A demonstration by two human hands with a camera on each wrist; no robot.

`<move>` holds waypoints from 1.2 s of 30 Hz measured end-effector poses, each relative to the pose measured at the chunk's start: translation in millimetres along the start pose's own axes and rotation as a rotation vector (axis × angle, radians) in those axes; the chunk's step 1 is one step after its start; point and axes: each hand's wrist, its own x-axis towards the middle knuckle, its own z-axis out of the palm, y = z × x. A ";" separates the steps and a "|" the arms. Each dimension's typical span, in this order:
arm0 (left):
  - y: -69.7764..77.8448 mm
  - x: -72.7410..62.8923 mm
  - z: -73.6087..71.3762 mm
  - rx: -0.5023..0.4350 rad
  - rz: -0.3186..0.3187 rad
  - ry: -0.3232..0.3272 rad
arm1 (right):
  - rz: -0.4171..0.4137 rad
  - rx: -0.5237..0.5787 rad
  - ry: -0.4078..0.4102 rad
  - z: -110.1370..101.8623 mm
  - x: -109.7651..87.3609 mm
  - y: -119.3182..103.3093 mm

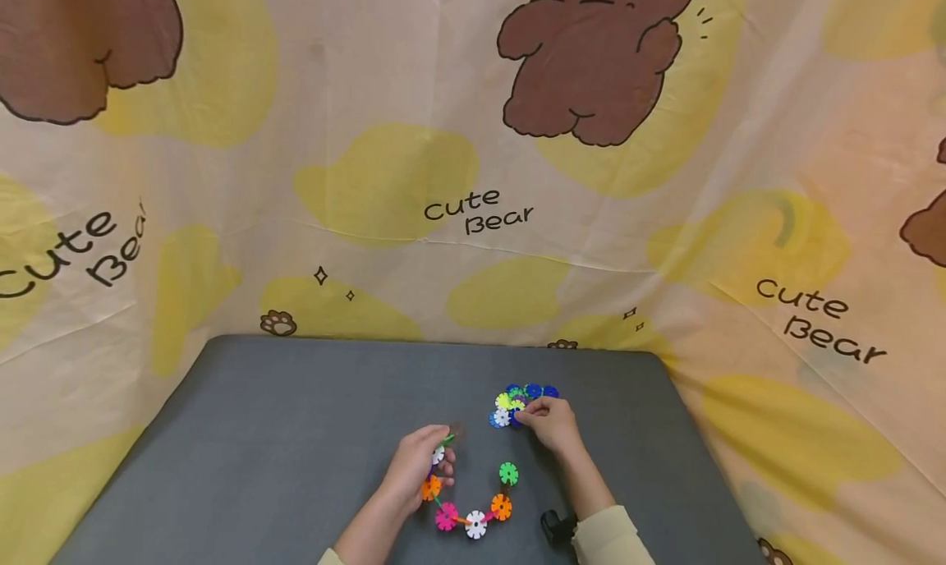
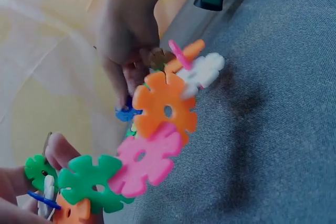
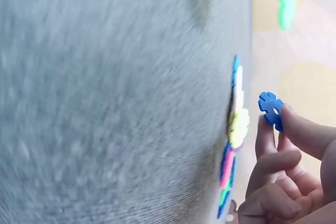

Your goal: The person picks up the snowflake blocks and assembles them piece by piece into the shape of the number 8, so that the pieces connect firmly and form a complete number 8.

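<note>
Pinched by its edge between thumb and fingertip of the right grip (image 1: 553,423): a single blue disc (image 3: 266,106), notched, most of its rim bare. Curled in the left grip (image 1: 415,462): one end of a chain of linked, notched discs (image 1: 447,516), running from there toward the wearer, then round to a green end disc (image 1: 508,473) on the near side of the right grip. Close under and beside the right fingertips, a heap of loose discs (image 1: 504,401) on the grey desk (image 1: 296,434).

Likely weakest point: the right pinch. Apt to pivot or slip with so little edge covered, most likely dropping back among the loose discs just below. Also possible: brushing the heap with the lower fingers and scattering it.

At the left grip, a different danger. Apparently joined only slot to slot, so liable to pop apart if squeezed or twisted. Seen from the left wrist, raised off the cloth in part, hence prone to swing and strain its joints with any jerk; impossible to tell whether resting anywhere at the far end. Worth watching too: snagging that green end with the right wrist on any pull back toward the left grip.
</note>
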 end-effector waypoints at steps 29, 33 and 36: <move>0.6 -1.4 2.8 0.099 -0.014 0.094 | -0.271 0.071 -0.017 25.8 -77.1 -51.0; 1.5 -1.9 3.0 0.102 -0.011 0.087 | -0.271 0.054 0.003 28.5 -78.7 -52.2; 1.6 -1.9 3.2 0.111 0.009 0.085 | -0.300 0.019 0.021 29.3 -78.6 -52.3</move>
